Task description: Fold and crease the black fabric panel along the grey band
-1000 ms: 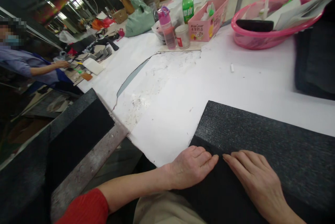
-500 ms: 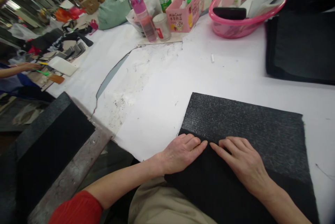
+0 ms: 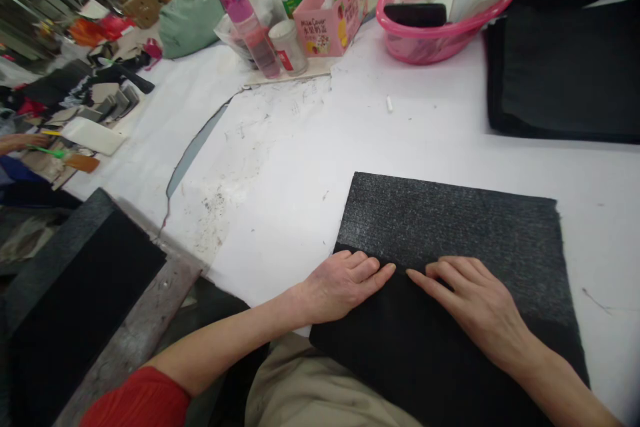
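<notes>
A dark grey, speckled panel (image 3: 450, 224) lies on the white-covered table in front of me. Black fabric (image 3: 425, 354) covers its near part and hangs toward my lap. My left hand (image 3: 345, 286) has its fingers curled over the fabric's edge near the panel's left side, thumb pressed down. A small gap away, my right hand (image 3: 475, 300) grips the same edge, thumb pointing at the left one. Both fingertips are partly hidden against the dark cloth.
Another black-and-grey piece (image 3: 75, 307) rests on a worn board at left. Black folded material (image 3: 565, 74) lies at right. Along the back stand a pink basket (image 3: 435, 47), a pink box (image 3: 320, 34), a jar (image 3: 289, 47) and bottles. A co-worker's arm (image 3: 20, 142) shows far left.
The whole view has shifted slightly, so the table items appear further left and a little higher. My hands stay on the fabric edge, with the gap between the thumbs slightly wider.
</notes>
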A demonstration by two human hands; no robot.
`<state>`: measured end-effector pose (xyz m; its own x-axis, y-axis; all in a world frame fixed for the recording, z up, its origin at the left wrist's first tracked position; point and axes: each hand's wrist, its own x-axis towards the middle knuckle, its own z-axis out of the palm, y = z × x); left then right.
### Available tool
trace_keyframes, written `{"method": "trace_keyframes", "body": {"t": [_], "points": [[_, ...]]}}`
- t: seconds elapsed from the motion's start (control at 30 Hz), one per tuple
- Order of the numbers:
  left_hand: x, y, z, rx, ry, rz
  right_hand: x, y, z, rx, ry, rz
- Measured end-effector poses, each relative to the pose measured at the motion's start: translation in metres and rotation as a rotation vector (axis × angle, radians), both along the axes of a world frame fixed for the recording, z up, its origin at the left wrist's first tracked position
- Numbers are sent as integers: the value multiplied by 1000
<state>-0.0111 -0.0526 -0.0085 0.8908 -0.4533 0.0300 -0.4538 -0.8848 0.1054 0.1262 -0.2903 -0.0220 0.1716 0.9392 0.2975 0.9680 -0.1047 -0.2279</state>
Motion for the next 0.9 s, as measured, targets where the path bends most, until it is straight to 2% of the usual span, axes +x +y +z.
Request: {"method": "trace_keyframes", "body": {"t": [0.23, 0.4, 0.57, 0.77, 0.9], "points": [[5, -3, 5, 80, -21, -34, -3, -1, 1, 5, -2, -21], [16, -2, 4, 75, -17, -83, 6, -1, -4, -4, 1, -29], [24, -3, 8, 82, 10, -97, 14, -12, -6, -16, 48, -52], [50, 6, 1, 94, -10, -99, 42, -9, -12, -32, 51, -54], [56, 6, -1, 97, -6, -93, 45, -7, -14, -43, 28, -53]]}}
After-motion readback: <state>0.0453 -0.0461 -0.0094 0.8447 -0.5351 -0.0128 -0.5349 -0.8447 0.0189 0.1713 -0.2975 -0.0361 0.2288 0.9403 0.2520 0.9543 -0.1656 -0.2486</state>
